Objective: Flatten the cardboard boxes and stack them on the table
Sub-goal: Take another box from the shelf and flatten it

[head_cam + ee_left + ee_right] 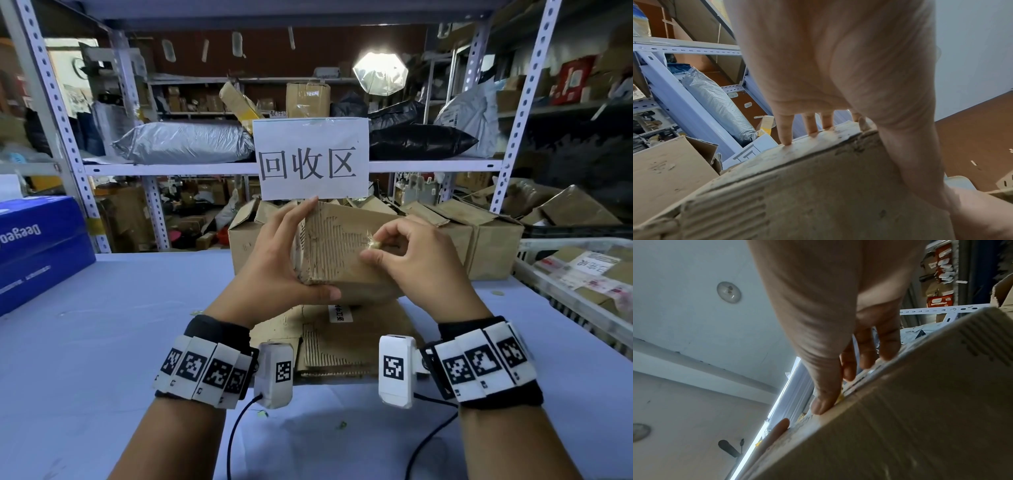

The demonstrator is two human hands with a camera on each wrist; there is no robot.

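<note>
A small worn cardboard box (pixel 342 253) is held up over the table. My left hand (pixel 305 250) grips its left end, fingers over the far side and thumb under the near edge. The left wrist view shows the fingertips (pixel 786 139) pressing on the box (pixel 818 194). My right hand (pixel 373 246) pinches a shiny scrap of tape (pixel 371 240) on the box's upper face. In the right wrist view the thumb (pixel 824 402) presses a yellowish bit against the box (pixel 920 402). Flattened cardboard (pixel 342 342) lies on the table below.
Open cardboard boxes (pixel 479 240) stand behind on the pale blue table (pixel 102 342). A blue carton (pixel 41 246) sits at the left, a white crate (pixel 534 274) of parcels at the right. A paper sign (pixel 311 157) hangs on the metal shelving (pixel 171 168).
</note>
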